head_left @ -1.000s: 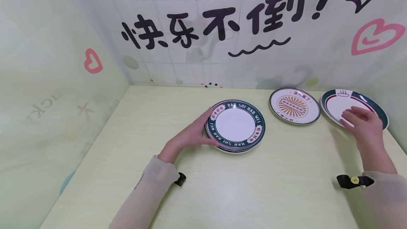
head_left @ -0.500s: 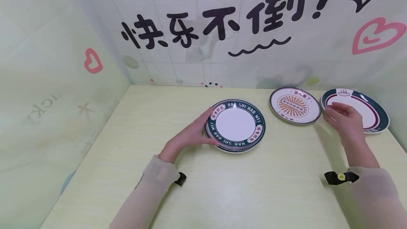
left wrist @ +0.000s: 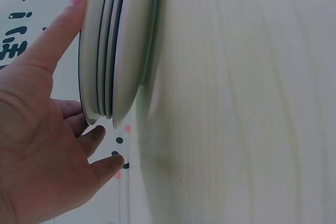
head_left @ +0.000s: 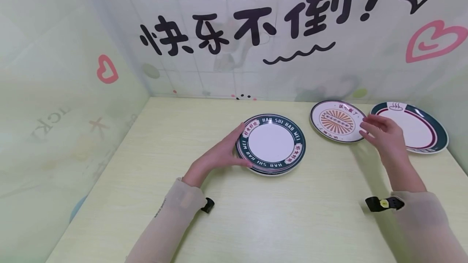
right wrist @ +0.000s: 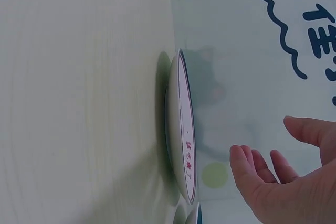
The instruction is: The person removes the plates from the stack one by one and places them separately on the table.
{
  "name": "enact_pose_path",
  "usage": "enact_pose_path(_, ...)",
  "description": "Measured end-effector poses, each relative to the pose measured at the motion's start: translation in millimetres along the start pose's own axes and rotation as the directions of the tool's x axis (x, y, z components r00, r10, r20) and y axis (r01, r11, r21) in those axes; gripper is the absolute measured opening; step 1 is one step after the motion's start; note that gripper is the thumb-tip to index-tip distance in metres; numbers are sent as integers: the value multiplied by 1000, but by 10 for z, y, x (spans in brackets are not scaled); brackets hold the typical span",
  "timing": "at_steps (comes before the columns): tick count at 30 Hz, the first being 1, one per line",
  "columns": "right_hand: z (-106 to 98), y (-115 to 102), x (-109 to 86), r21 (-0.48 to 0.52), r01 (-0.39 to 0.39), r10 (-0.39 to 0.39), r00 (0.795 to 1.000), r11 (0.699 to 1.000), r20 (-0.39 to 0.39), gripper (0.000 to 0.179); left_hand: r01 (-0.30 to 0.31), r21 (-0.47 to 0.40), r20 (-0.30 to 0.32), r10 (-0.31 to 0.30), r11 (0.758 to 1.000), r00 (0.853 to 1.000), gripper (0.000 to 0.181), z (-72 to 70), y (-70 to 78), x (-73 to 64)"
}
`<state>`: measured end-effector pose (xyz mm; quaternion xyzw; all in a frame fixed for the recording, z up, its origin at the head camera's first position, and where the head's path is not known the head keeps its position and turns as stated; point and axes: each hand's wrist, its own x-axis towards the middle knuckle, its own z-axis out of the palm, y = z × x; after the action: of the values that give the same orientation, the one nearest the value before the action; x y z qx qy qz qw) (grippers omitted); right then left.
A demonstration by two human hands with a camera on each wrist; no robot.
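A stack of plates [head_left: 271, 143], the top one with a dark green lettered rim, stands in the middle of the table. At its left side my left hand [head_left: 219, 152] rests with thumb and fingers spread along the rim. The left wrist view shows several plates stacked edge-on [left wrist: 107, 51], the thumb straight against the top rim. My right hand [head_left: 386, 136] hovers, fingers loosely bent and holding nothing, by the right edge of a small white plate [head_left: 338, 121] with an orange sunburst. Behind that hand lies a larger oval plate [head_left: 438, 133] with a green rim.
The pale wooden table [head_left: 285, 218] meets a printed cloth backdrop [head_left: 204, 76] behind the plates. Another cloth wall [head_left: 73, 141] closes the left side. The small and oval plates lie close to the back edge, on the right.
My right hand has moved left, from over the oval plate to the right edge of the small sunburst plate. My left hand and the stack have stayed in place.
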<state>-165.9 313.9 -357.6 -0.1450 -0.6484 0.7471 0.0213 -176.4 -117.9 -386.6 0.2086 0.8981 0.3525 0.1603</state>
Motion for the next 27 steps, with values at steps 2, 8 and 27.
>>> enact_pose_path(2, 31, 2, -11, 17, 11, -12, 1000, 1000, 28, 26, -2, -2, 1, 2, 1000, 1000, 128, 1, -2, 3)
enact_pose_path(8, 108, 24, -25, 70, 36, -42, 995, 997, 94, 25, -7, -4, 1, 7, 1000, 1000, 128, -3, 0, 2)
enact_pose_path(27, 329, 79, -71, 80, 83, -99, 969, 993, 226, 27, -9, -9, -5, 9, 1000, 1000, 127, -2, 17, -7)
